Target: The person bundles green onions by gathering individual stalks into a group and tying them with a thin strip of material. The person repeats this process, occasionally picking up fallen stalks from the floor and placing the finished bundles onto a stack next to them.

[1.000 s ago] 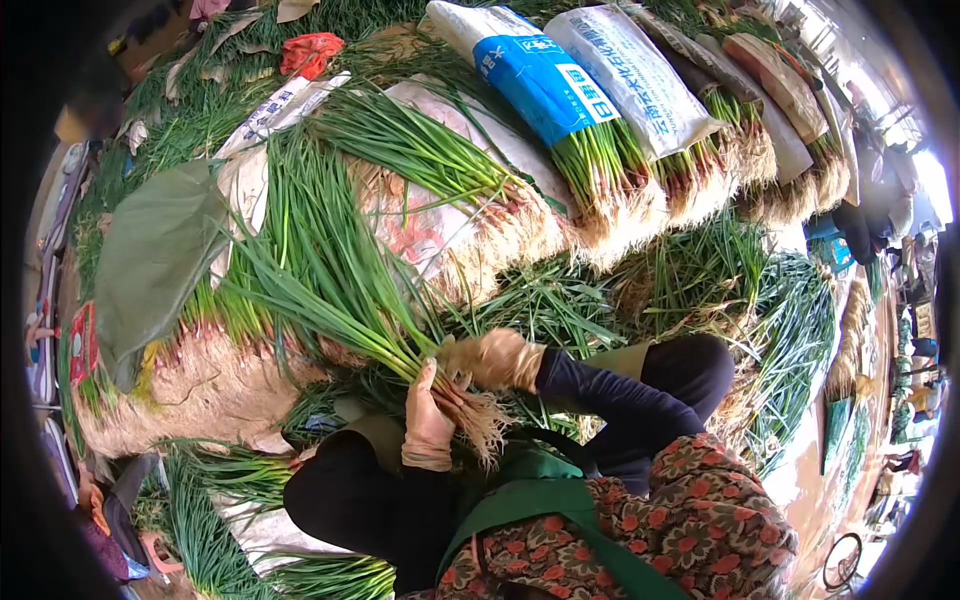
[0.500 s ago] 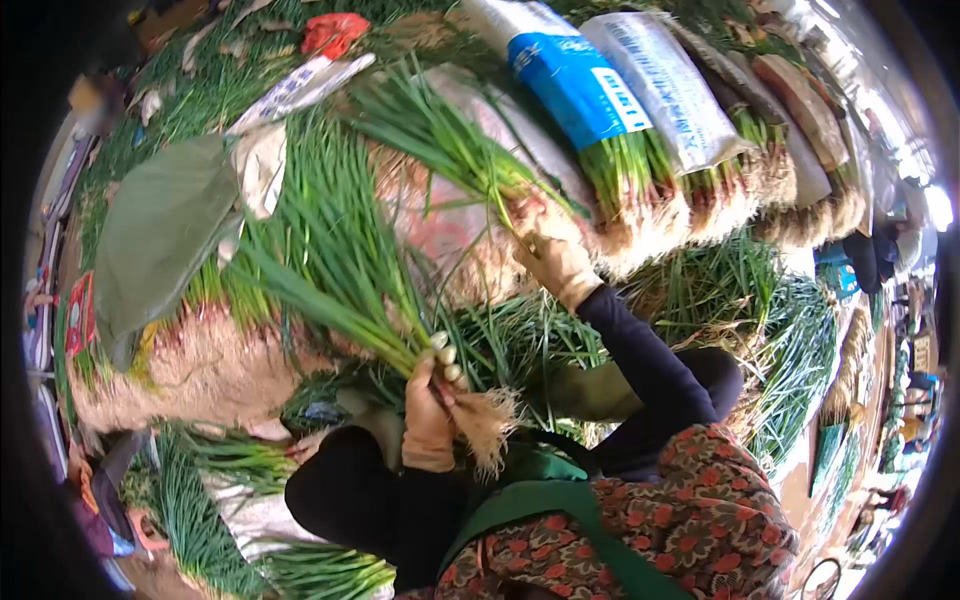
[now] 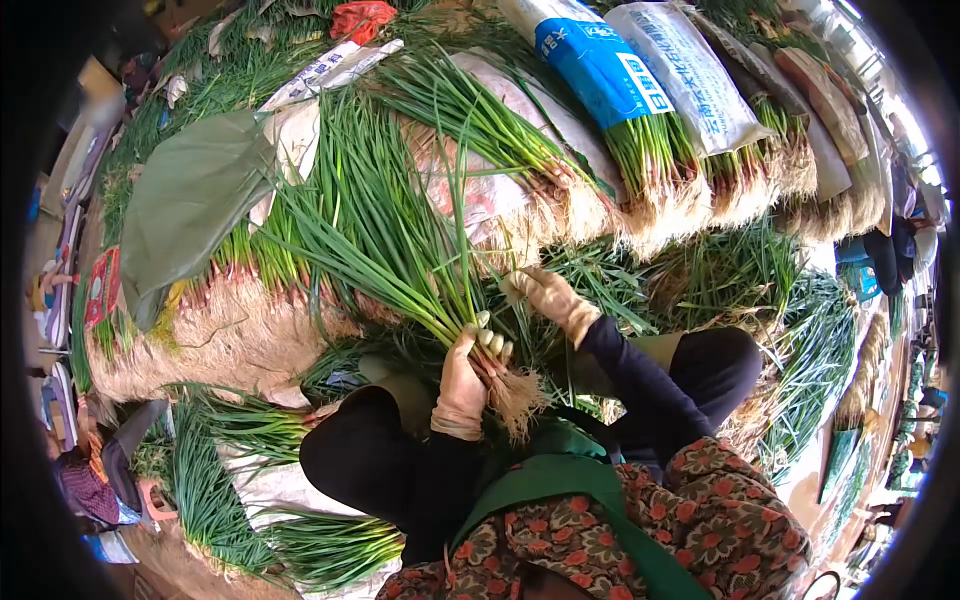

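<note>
My left hand (image 3: 463, 385), in a pale glove, is wrapped round a bunch of green onions (image 3: 425, 305) just above its bushy roots. The leaves fan out up and to the left; a few stand nearly straight up. Just to the right, my gloved right hand (image 3: 548, 302) has its fingers curled together, pointing at the bunch. Whatever they pinch, if anything, is hidden. Above it a loose heap of green onions (image 3: 510, 140) lies on a pinkish sack (image 3: 470, 200), roots toward me.
Bundles wrapped in a blue-and-white sack (image 3: 600, 70) and a white printed sack (image 3: 690, 80) lie at upper right. A green cloth (image 3: 190, 205) covers part of the rooted row at left. More green onions (image 3: 325, 550) lie at lower left. People are at the far right.
My right hand has left the heap on the sack and come down beside the bunch. Upright leaves now show in the bunch in my left hand. The view has shifted slightly.
</note>
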`<state>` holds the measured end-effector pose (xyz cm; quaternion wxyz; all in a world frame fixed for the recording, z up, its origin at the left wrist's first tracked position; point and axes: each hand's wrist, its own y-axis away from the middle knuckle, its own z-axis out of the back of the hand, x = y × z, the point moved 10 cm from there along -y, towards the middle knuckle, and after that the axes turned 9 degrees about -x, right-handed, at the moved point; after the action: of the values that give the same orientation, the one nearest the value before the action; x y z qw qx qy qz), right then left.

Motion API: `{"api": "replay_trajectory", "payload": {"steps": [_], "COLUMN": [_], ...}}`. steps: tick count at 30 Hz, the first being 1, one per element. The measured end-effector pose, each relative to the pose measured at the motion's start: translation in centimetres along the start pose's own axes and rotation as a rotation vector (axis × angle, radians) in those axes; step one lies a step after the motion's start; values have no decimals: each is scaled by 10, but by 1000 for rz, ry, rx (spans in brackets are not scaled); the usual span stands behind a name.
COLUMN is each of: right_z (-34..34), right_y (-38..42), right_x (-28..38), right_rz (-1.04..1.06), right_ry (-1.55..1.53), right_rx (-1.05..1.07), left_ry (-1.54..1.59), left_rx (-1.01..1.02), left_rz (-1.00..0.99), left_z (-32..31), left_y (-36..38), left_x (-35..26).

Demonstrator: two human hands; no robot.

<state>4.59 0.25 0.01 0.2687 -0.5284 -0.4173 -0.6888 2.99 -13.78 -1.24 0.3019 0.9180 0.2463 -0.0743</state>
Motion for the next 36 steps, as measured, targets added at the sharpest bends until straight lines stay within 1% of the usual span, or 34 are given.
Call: {"api": "replay_trajectory", "payload": {"steps": [2, 3, 4, 5, 6, 7, 9, 10, 11, 12, 13, 14, 15, 16, 17, 18, 20, 22, 23, 24, 26, 27, 28, 30, 31, 32, 34, 35, 36], "right_z": [-23, -53, -59, -55, -58, -64, -54, -48, -41, -45, -43, -39, -9, 32, 43, 46, 41, 10, -15, -36, -49, -47, -40, -35, -22, -3, 38, 66, 94], "right_y": [3, 6, -5, 1, 2, -16, -14, -20, -20, 1, 4, 10, 2, -6, -8, -13, 9, 15, 17, 22, 27, 31, 33, 42, 35, 28, -5, -30, -53], "right_x": [-32, -15, 0, 9, 14, -11, 13, -13, -38, -18, -30, -37, -45, -66, -92, -138, -60, 8, 8, 8, -7, 16, 25, 26, 3, -4, -4, 7, 24], "right_rz": [-302, -302, 338, 952, 1025, 993, 774, 486, 201, 473, 395, 313, 266, 27, 67, 136, 91, 373, 311, 246, 7, 153, 269, 290, 177, 220, 438, 462, 486], "right_ry": [-204, -395, 136, 655, 752, 827, 721, 543, 367, 537, 720, 898, 1088, 1283, 1554, 1689, 1217, 580, 290, -4, 267, 409, 469, 595, 600, 842, 1007, 954, 892], "right_rx": [81, 231, 292, -14, -148, -122, -211, -148, -143, -162, -100, -36, -173, -250, 36, 268, 103, 28, 103, 177, 252, 240, 196, 277, 276, 239, 70, -120, -307], "left_ry": [-41, -64, -83, -69, -84, -101, -142, -134, -127, -121, -211, -168, -124, -82, 83, 170, 183, 17, -67, -160, -349, -336, -189, -55, 111, 224, 166, 218, 139], "left_rx": [16, 24, 27, 21, -23, -68, -164, -200, -235, -267, -302, -196, -91, 14, 96, 201, 124, 118, 112, 48, -80, -112, -73, 134, 348, 598, 607, 599, 423], "left_rz": [120, 179, 235, 265, 246, 227, 159, 131, 109, 89, 69, 120, 167, 213, 309, 365, 385, 339, 312, 268, 175, 203, 286, 264, 308, 277, 55, 5, -28], "left_z": [2, 3, 4, 6, 11, 15, 22, 26, 31, 35, 41, 31, 19, 8, 4, 5, 4, 2, 1, 0, -6, 6, 6, -2, -22, -55, -79, -83, -72], "left_y": [1, 2, 4, 6, 7, 8, 7, 6, 4, 1, 0, 1, 5, 10, 8, 3, 6, 4, 4, 9, 20, 17, 16, 14, 16, 30, 43, 43, 31], "left_x": [15, 21, 27, 31, 29, 27, 21, 18, 17, 18, 17, 19, 17, 15, 18, 19, 23, 26, 25, 22, 12, 14, 20, 6, -7, -31, -70, -76, -72]}}
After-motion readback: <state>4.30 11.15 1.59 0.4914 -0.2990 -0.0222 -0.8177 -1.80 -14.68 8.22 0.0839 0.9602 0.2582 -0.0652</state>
